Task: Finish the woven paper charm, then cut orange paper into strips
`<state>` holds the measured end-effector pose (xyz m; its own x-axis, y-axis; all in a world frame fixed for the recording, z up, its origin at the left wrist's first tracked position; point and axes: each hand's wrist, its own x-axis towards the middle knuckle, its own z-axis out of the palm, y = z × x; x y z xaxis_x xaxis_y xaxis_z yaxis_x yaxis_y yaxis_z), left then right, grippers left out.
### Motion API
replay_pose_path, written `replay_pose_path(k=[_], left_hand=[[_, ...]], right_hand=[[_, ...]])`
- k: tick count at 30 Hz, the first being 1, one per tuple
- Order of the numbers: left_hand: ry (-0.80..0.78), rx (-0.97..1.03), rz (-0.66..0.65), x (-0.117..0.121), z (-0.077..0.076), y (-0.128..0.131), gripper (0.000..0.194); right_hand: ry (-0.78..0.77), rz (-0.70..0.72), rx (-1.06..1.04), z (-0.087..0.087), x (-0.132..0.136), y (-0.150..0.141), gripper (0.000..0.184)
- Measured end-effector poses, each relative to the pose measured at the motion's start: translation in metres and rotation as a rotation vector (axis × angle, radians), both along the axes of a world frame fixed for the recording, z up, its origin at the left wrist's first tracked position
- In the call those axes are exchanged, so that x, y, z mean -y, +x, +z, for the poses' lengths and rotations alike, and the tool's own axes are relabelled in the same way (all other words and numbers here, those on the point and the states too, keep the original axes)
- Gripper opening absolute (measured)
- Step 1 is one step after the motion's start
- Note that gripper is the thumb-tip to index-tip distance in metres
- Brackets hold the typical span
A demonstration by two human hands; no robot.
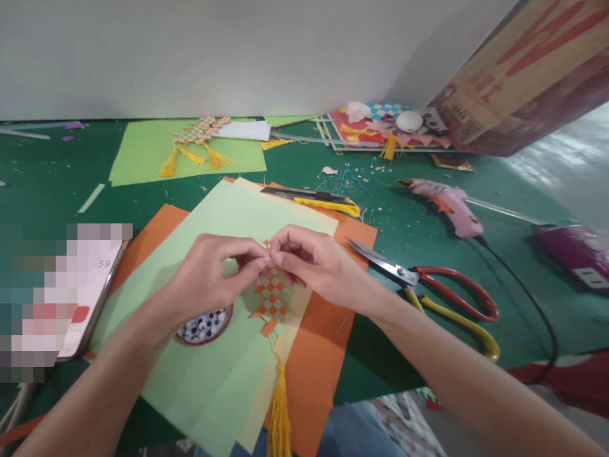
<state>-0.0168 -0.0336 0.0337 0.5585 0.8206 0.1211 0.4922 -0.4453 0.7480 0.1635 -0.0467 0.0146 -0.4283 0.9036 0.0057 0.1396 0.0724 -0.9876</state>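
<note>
An orange and cream woven paper ornament [273, 297] with a yellow tassel [280, 400] hangs or lies over light green paper, its checked strips running downward. My left hand [223, 270] is closed in a pinch at its upper part. From the other side my right hand [314, 260] pinches at the same spot, the fingertips of both hands meeting. A small round eye [267, 244] shows just above the fingertips; the fingers hide much of the ornament's top. Partly under my left wrist is a round container of googly eyes [205, 326].
Light green [190, 381] and orange sheets [314, 374] lie beneath my hands. A yellow utility knife [328, 202] rests beyond them. To the right are scissors [409, 276], a pink glue gun [450, 203] with its cord and a purple box [573, 251]. A phone [99, 298] stands left.
</note>
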Motion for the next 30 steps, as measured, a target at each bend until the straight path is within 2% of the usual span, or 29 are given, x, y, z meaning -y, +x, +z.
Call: replay_pose_path(k=[7, 11, 22, 30], left_hand=[[-0.047, 0.087, -0.013, 0.0010, 0.0006, 0.0000, 0.016], [-0.070, 0.110, -0.016, 0.0019, 0.0008, -0.0016, 0.014], [0.121, 0.070, 0.129, 0.0038, 0.0011, 0.0033, 0.009], [0.178, 0.043, 0.126, 0.0026, -0.0024, 0.0037, 0.010]], right_hand=[[-0.176, 0.075, -0.136, 0.0037, -0.0044, 0.0017, 0.011], [-0.223, 0.086, -0.188, 0.0054, -0.0052, 0.0018, 0.012], [-0.147, 0.002, -0.129, 0.0012, -0.0057, -0.0006, 0.010], [-0.102, -0.025, -0.085, 0.0007, -0.0038, -0.0029, 0.009]])
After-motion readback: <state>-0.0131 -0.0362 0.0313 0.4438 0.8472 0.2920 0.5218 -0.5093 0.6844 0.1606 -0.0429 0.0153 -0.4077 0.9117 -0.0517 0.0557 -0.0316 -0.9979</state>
